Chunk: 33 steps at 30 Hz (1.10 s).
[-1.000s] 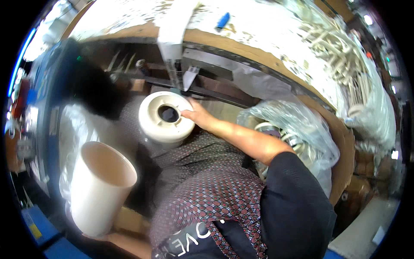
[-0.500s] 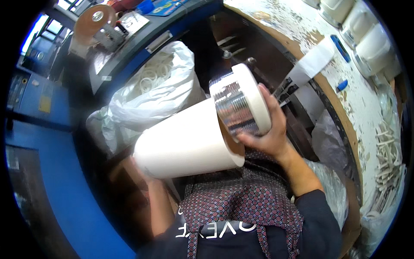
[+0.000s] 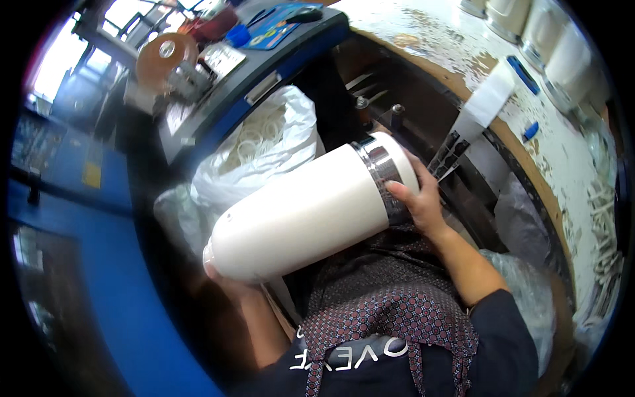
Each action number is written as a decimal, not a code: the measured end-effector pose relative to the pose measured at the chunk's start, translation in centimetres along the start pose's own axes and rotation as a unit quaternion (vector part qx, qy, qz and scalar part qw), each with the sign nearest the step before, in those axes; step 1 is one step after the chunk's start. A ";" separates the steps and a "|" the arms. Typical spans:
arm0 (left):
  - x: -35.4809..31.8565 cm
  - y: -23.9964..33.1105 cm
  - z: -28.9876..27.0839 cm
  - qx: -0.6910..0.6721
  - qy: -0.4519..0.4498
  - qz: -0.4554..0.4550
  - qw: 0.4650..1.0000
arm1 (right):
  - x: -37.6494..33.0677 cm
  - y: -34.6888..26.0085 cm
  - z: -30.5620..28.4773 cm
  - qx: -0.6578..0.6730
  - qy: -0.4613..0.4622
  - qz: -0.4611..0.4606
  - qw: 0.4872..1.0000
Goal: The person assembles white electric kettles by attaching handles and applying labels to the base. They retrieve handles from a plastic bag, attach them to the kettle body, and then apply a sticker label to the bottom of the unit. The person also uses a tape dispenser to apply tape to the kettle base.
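Observation:
A large cream-white flask body [image 3: 297, 212] lies slanted across my front, its narrow rounded end low on the left. My left hand [image 3: 233, 288] cups that narrow end from below, with most of its fingers hidden under it. At the wide end sits a base piece [image 3: 401, 165] with a shiny silver threaded band and a white rim. My right hand [image 3: 423, 197] grips this base, the thumb across its silver band. Part of the band is inside the flask's mouth, while a strip of it still shows.
A white plastic bag of pale rings [image 3: 258, 139] stands beyond the flask. On the worn white table [image 3: 443, 26] at right are several flask bodies [image 3: 572, 63], a blue-handled tool [image 3: 522, 74] and a small blue piece [image 3: 530, 131]. Blue machinery [image 3: 99, 264] fills the left.
My right hand has brought the base from a tilted position at the mouth into line with the flask, and the band has gone further in. The flask's narrow end now shows more.

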<state>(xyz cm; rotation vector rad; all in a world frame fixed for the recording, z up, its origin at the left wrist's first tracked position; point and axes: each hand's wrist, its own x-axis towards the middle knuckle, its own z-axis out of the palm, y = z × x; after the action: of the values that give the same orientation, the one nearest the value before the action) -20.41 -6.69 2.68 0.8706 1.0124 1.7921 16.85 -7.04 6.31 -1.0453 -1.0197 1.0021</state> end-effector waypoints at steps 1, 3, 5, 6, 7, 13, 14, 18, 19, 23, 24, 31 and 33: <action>0.3 0.8 1.1 -0.056 0.002 -0.010 0.998 | 0.0 0.8 0.2 0.036 0.014 0.038 0.999; 0.9 1.1 1.2 -0.057 0.019 -0.009 0.998 | -0.5 1.6 0.7 -0.002 -0.012 0.041 0.999; 0.5 1.4 2.2 -0.005 0.049 0.001 0.999 | -1.5 1.0 1.7 -0.070 0.004 -0.044 0.997; -1.1 2.9 5.0 -0.025 0.080 -0.050 0.995 | -2.0 0.4 1.7 -0.133 -0.006 -0.127 0.983; -0.1 1.6 3.2 0.103 0.016 0.022 0.994 | -2.2 0.0 1.8 -0.194 -0.016 -0.208 0.959; -0.1 -2.3 -2.2 0.144 -0.034 -0.097 0.984 | -3.4 -4.7 4.1 -0.186 -0.170 -0.568 0.783; -0.2 -2.9 -2.9 0.151 -0.032 -0.119 0.981 | -3.8 -5.4 4.7 -0.178 -0.171 -0.589 0.769; 0.2 -3.9 -5.3 0.193 -0.024 -0.156 0.968 | -3.4 -5.4 3.9 -0.225 -0.188 -0.573 0.765; 0.5 -3.6 -5.5 0.207 -0.019 -0.146 0.967 | -2.5 -4.5 2.8 -0.237 -0.199 -0.530 0.789; 0.3 0.2 -3.9 -0.050 0.025 0.067 0.996 | 1.0 -0.3 2.8 -0.013 -0.021 0.014 1.000; 0.2 1.5 -3.6 -0.080 -0.045 0.077 0.993 | 2.2 1.8 2.1 0.041 -0.042 0.166 0.984; 4.0 5.6 -5.5 -0.094 -0.074 -0.067 0.991 | -3.1 -0.5 3.3 -0.172 -0.175 -0.343 0.907; 5.7 2.0 -11.1 -0.093 -0.085 -0.053 0.991 | -0.9 -0.6 1.7 -0.207 -0.104 -0.471 0.851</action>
<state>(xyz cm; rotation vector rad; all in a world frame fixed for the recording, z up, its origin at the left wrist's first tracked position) -32.77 -5.10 0.66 0.8224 0.7568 1.6621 15.07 -7.74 7.11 -0.6127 -1.7390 0.0692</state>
